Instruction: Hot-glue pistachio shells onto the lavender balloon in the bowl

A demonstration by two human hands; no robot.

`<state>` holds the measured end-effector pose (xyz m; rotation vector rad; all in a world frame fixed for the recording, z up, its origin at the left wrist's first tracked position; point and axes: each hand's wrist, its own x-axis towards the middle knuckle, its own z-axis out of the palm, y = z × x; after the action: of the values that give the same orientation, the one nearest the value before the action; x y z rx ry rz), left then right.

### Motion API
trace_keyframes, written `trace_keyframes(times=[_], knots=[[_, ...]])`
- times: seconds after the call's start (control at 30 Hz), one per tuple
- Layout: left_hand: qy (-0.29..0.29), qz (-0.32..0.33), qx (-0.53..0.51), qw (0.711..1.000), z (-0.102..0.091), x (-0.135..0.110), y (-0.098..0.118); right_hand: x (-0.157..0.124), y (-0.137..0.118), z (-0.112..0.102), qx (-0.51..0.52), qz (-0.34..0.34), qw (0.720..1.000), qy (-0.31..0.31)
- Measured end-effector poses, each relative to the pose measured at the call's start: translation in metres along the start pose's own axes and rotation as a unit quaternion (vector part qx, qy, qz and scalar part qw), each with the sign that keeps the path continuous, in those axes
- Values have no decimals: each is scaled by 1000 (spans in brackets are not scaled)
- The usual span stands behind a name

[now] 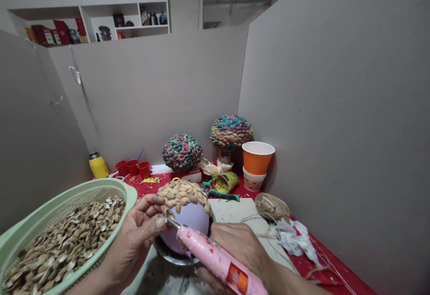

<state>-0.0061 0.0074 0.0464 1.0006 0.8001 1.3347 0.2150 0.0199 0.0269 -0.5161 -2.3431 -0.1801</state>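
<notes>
My left hand (136,234) pinches a peanut shell half (170,214) between thumb and fingers. My right hand (240,243) is wrapped round a pink hot glue gun (208,251), its metal nozzle pointing at the shell. Whether the nozzle touches it I cannot tell. Just behind both hands, a lilac balloon (196,218) sits in a metal bowl (178,260). Tan peanut shells (181,194) cover the balloon's top; its lower part is bare and partly hidden by the glue gun. Left of my left hand stands a green colander (131,192) holding many loose shell halves (67,241).
Two balls of coloured shells (182,152) (231,131) stand at the back. Orange buckets (258,159), twine (271,206) and crumpled white plastic (297,241) are on the right. Red cups (132,167) and a yellow bottle (98,166) stand back left. Grey partitions (151,93) enclose the table.
</notes>
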Motion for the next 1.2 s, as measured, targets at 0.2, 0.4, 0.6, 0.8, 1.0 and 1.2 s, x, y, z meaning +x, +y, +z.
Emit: trace_keyframes(times=[0.2,0.4,0.6,0.8,1.0,1.2], knots=[[5,6,-7,1000,0,-1,0,3,-1,0,-22,-2,1000,3],[16,7,-8,1000,1,-2,1,-1,0,3,-10,5,1000,2],[18,11,-15,1000,2,0,3,1,-1,1,11,10,1000,-11],[26,13,-20,999,5,-2,5,0,2,7,-25,-4,999,29],[25,18,-23,999,2,-2,4,1,2,6,-27,-6,1000,14],[11,20,-30,999,-1,1,3,6,-1,1,-52,-12,998,27]])
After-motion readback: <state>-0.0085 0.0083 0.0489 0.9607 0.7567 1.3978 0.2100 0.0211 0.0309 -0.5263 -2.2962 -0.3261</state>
